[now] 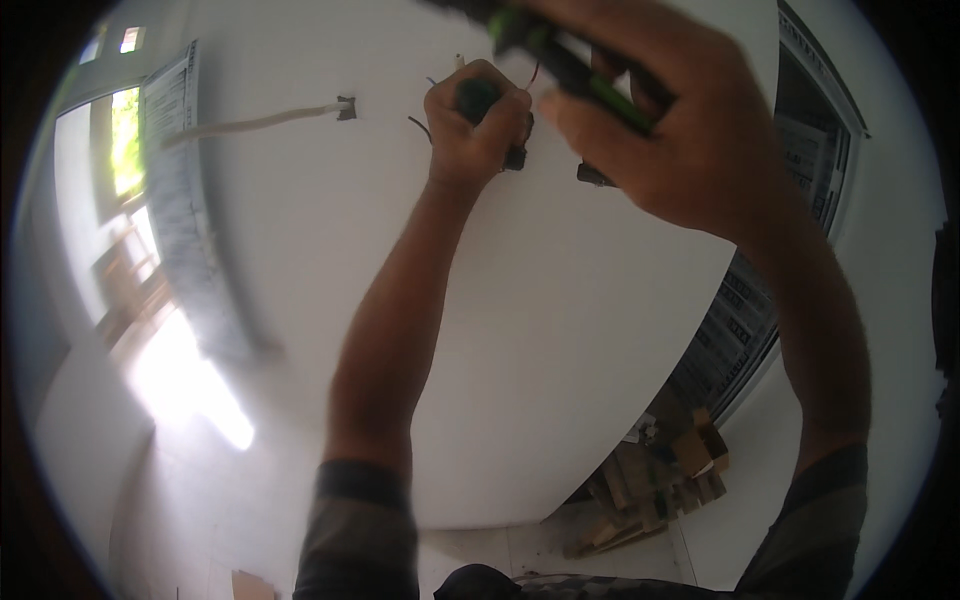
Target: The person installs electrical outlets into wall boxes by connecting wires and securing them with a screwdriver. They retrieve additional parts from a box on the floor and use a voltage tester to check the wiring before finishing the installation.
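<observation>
In the head view, you had both arms raised against a white wall panel (560,330), forearms coming up from the lower edge in dark rolled sleeves. Your left hand (478,125) reached farthest, its arm nearly straight, and it was curled into a tight fist around a dark-handled tool (476,97), most likely a screwdriver, whose rounded butt showed at the top of the fist. The tip was hidden behind your fingers, so you could not see where it met the wall.

Your right hand (668,130) sat closer to the camera, large and blurred, bent at the wrist with the back of the hand facing you. Its fingers were closed around a black and green tool (575,70) that slanted from the upper left down to the right across your palm; its exact kind could not be told.

Between and just below the two hands, thin dark and reddish wires (425,125) stuck out of the wall beside a small black fitting (515,158). Well to the left, a pale flat cable (262,121) ran along the wall to a small dark square opening (346,107). Your right hand covered part of the work spot. At the lower right, scraps of wood and cardboard (660,480) lay piled on the floor, and a bright window (125,140) stood at the far left.
</observation>
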`<control>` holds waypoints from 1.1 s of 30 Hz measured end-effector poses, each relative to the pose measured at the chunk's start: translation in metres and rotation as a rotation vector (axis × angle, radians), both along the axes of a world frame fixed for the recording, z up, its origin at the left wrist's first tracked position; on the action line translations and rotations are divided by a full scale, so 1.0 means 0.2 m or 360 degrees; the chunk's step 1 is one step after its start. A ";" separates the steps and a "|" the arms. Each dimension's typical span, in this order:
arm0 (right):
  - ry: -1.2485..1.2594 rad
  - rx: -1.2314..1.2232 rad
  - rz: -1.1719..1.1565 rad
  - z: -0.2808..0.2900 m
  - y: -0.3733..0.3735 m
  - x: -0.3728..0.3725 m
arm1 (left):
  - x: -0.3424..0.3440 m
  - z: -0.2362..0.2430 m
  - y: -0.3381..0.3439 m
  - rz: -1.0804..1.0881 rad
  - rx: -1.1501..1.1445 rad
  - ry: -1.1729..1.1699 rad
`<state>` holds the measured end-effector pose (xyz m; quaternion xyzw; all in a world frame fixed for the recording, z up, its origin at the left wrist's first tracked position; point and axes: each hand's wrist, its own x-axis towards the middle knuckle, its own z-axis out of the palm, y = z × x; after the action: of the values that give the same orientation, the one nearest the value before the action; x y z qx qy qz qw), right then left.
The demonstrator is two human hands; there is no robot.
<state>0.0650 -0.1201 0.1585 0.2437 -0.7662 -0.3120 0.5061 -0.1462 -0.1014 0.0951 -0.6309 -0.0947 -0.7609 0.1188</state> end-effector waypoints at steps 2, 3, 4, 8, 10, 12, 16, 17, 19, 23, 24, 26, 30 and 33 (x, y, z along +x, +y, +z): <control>0.0014 -0.0071 0.0191 -0.02 0.04 0.00 | -0.01 0.00 0.01 -0.0023 0.0008 0.0024; -0.0030 -0.0129 -0.0018 -0.03 0.03 0.02 | -0.01 0.00 0.02 -0.0062 0.0005 0.0033; -0.0070 -0.0178 -0.0232 -0.05 0.03 0.03 | 0.00 0.00 0.00 -0.0094 -0.0001 0.0048; -0.0153 -0.0319 -0.0415 -0.05 0.07 0.04 | 0.07 0.00 -0.05 0.0089 -0.0158 -0.0209; -0.0082 -0.0218 -0.0269 -0.02 0.08 0.06 | 0.09 0.00 -0.06 0.0206 -0.0112 -0.0376; -0.0235 -0.0439 -0.0366 -0.01 -0.13 0.10 | 0.07 -0.03 -0.07 -0.0007 -0.0006 -0.0412; -0.0356 -0.0621 -0.0422 0.00 -0.27 0.14 | 0.12 -0.09 -0.08 -0.0041 0.0003 -0.0562; -0.0354 -0.0675 -0.0528 0.00 -0.29 0.14 | 0.12 -0.11 -0.08 -0.0031 -0.0021 -0.0613; -0.0359 -0.0641 -0.0585 0.01 -0.28 0.14 | 0.15 -0.13 -0.13 0.0040 -0.0164 -0.0690; -0.0234 -0.0074 -0.0167 0.05 -0.16 0.07 | 0.15 -0.12 -0.14 0.0085 -0.0239 -0.0692; -0.0223 -0.0005 -0.0099 0.02 -0.13 0.04 | 0.15 -0.12 -0.12 0.0050 -0.0151 -0.0704; -0.0258 0.0022 -0.0066 -0.05 -0.07 -0.03 | 0.15 -0.12 -0.08 -0.0025 0.0032 -0.0720; -0.0306 -0.0078 -0.0776 -0.12 -0.14 -0.05 | 0.12 -0.15 -0.05 0.0016 0.0004 -0.0696; -0.0275 -0.0070 -0.0494 -0.06 -0.28 -0.02 | 0.11 -0.17 -0.02 -0.0048 0.0044 -0.0610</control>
<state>0.0604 -0.1763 0.1468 0.1372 -0.8419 -0.3475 0.3893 -0.1232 -0.1058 0.0621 -0.4740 -0.0957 -0.8700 0.0958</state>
